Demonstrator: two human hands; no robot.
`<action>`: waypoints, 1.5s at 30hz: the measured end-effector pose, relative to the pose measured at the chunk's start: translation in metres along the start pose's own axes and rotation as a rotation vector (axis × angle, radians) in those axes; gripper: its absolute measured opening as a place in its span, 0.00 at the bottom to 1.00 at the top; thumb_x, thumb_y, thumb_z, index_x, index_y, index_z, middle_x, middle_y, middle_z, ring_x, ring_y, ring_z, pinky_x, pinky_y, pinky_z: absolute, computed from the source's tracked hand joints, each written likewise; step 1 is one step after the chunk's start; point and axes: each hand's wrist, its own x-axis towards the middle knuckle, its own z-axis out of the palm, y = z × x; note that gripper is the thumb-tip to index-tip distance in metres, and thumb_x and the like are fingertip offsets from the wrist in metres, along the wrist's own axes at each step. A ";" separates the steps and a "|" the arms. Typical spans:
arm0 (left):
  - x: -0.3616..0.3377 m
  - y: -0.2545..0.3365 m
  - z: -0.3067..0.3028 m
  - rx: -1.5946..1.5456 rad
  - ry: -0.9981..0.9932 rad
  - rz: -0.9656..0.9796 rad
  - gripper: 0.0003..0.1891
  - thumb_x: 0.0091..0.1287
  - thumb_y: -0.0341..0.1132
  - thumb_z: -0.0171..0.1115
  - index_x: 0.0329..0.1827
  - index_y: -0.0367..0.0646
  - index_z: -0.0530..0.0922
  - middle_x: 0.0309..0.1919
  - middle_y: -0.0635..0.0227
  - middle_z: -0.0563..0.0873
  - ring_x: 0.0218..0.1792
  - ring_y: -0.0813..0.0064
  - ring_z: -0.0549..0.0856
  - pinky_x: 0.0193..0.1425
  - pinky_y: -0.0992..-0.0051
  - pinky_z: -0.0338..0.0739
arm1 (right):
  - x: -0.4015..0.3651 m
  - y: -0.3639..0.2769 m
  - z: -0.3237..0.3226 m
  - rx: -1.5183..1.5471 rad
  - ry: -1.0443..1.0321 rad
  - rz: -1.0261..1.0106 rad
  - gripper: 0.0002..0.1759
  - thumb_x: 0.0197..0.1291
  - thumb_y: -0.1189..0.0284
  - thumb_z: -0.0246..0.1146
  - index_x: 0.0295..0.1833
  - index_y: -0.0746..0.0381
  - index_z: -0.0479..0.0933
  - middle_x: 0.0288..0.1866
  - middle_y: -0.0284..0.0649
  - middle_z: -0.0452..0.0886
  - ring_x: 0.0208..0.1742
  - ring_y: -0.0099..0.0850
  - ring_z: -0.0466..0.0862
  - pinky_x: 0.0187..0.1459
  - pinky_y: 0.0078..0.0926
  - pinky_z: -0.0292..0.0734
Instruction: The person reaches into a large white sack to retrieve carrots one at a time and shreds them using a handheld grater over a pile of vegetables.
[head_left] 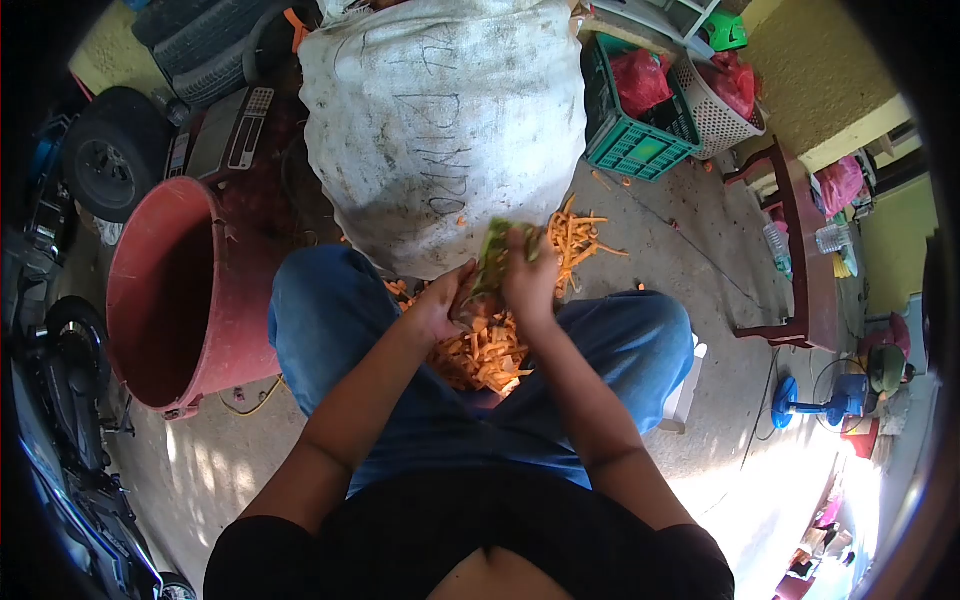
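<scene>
My right hand (pixel 528 275) is closed around a green, patterned piece (pixel 491 258) that looks like a printed packet, slightly blurred. Close beside it, my left hand (pixel 438 303) has its fingers curled at the packet's lower end, where something brownish and shiny (pixel 478 306) shows. Below both hands, between my knees, lies a heap of orange strips and chunks (pixel 482 358). More orange strips (pixel 574 238) are scattered on the floor past my right hand. A large white sack (pixel 440 120) with handwriting on it stands right in front of my hands.
To my left stands a big red tub (pixel 160 300), near a motorcycle (pixel 75 370) and a wheel (pixel 112 155). A green crate (pixel 640 120) and a white basket (pixel 718 110) are at the back right. Further right are a wooden piece of furniture (pixel 800 250) and a blue fan (pixel 848 395).
</scene>
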 end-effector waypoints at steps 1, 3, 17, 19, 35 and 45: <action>0.006 -0.001 -0.011 0.006 -0.274 -0.012 0.15 0.64 0.42 0.44 0.44 0.41 0.70 0.35 0.64 0.79 0.32 0.72 0.80 0.35 0.69 0.77 | -0.006 0.002 0.007 -0.059 0.030 -0.166 0.10 0.56 0.69 0.53 0.35 0.66 0.71 0.17 0.50 0.71 0.17 0.36 0.73 0.21 0.29 0.66; 0.007 -0.002 -0.017 0.011 -0.545 -0.020 0.14 0.64 0.42 0.43 0.43 0.42 0.71 0.34 0.64 0.79 0.31 0.73 0.80 0.35 0.71 0.77 | -0.002 0.001 0.006 -0.098 0.021 -0.185 0.10 0.55 0.70 0.54 0.36 0.66 0.71 0.19 0.54 0.72 0.19 0.42 0.75 0.23 0.32 0.68; 0.000 0.006 -0.008 0.076 -0.143 -0.110 0.18 0.63 0.46 0.44 0.44 0.41 0.69 0.34 0.62 0.78 0.32 0.73 0.79 0.34 0.71 0.76 | 0.028 -0.007 -0.018 0.056 0.036 0.130 0.12 0.57 0.69 0.51 0.32 0.69 0.70 0.21 0.43 0.74 0.22 0.32 0.74 0.25 0.26 0.67; 0.014 0.003 -0.017 0.003 -0.203 -0.095 0.17 0.63 0.47 0.43 0.42 0.41 0.69 0.32 0.64 0.77 0.30 0.72 0.79 0.30 0.71 0.76 | 0.005 -0.016 -0.004 -0.118 -0.052 -0.107 0.12 0.57 0.69 0.52 0.32 0.69 0.70 0.19 0.47 0.74 0.20 0.33 0.75 0.24 0.28 0.68; 0.003 0.001 -0.005 -0.002 -0.195 -0.050 0.17 0.63 0.42 0.47 0.48 0.39 0.68 0.37 0.63 0.77 0.36 0.75 0.79 0.38 0.75 0.76 | 0.035 0.002 -0.024 0.114 0.081 0.160 0.13 0.57 0.67 0.53 0.34 0.68 0.72 0.22 0.40 0.75 0.22 0.25 0.72 0.24 0.24 0.67; -0.011 -0.002 -0.004 0.286 -0.261 -0.203 0.16 0.64 0.43 0.44 0.46 0.41 0.69 0.30 0.66 0.79 0.24 0.76 0.79 0.27 0.76 0.77 | 0.061 0.023 -0.027 -0.329 0.330 -0.084 0.10 0.56 0.71 0.52 0.30 0.68 0.71 0.20 0.49 0.75 0.20 0.38 0.76 0.21 0.32 0.67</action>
